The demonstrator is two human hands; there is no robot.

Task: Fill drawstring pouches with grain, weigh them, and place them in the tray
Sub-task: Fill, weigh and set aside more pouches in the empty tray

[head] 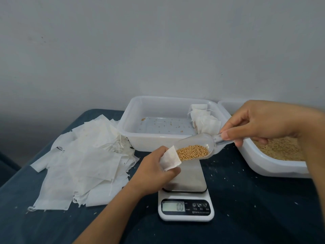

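The left hand (154, 170) is pinching a small white pouch (170, 158) just above the scale (185, 196). The right hand (260, 123) is gripping a clear scoop (198, 147) full of grain (192, 152), its tip inside the pouch. The tray (140, 138) is sitting behind the scale, holding filled pouches (204, 118).

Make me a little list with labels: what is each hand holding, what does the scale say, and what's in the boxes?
left hand: holds an open pouch
right hand: holds a clear scoop of grain, tip at the pouch mouth
scale: reads 0.0, nothing on its plate
tray: filled pouches at its right side, loose grains on the bottom
bin: grain supply, on the right
empty pouches: piled on the left
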